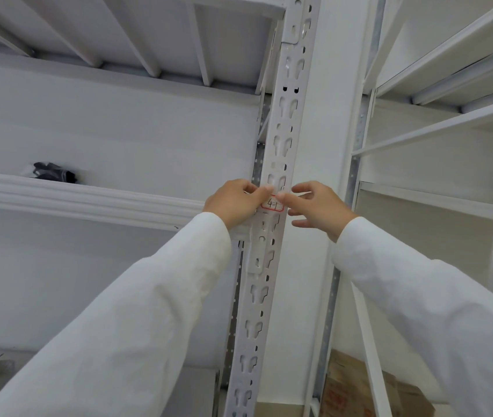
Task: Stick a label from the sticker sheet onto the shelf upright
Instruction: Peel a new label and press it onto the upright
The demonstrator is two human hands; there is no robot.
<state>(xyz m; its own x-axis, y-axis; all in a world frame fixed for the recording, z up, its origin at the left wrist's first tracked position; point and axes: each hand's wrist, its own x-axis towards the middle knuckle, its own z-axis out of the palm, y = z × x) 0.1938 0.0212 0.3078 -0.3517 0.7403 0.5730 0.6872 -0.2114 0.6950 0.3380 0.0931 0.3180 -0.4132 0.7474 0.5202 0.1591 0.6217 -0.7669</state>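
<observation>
Label [273, 203] sits flat against the shelf upright [281, 121], right between my two hands, and I am pressing it down. My left hand [233, 203] curls narrow at the label's upper left edge, thumb and fingertip pinched together on that corner, so the paper stays level while it takes hold. My right hand [317, 206] comes in from the other side with the forefinger stretched onto the top right corner and the other fingers spread loose below, holding nothing. I judge two hands are on it because the upright is full of keyhole slots and the sticker has to bridge them without creasing.

It is a small white rectangle with a thin red border and dark handwriting that looks like a 4 and a 1, though my fingers cover its top edge. It spans nearly the full width of the post's face.

Outward from my hands, my white sleeves run back toward me. Just left of my left hand a white shelf beam [82, 200] meets the post. Further left, on that shelf, lies a small dark bundle [54, 173]. Below my right arm, low down, a cardboard box [359, 386] rests. The sticker sheet itself is nowhere in view.
</observation>
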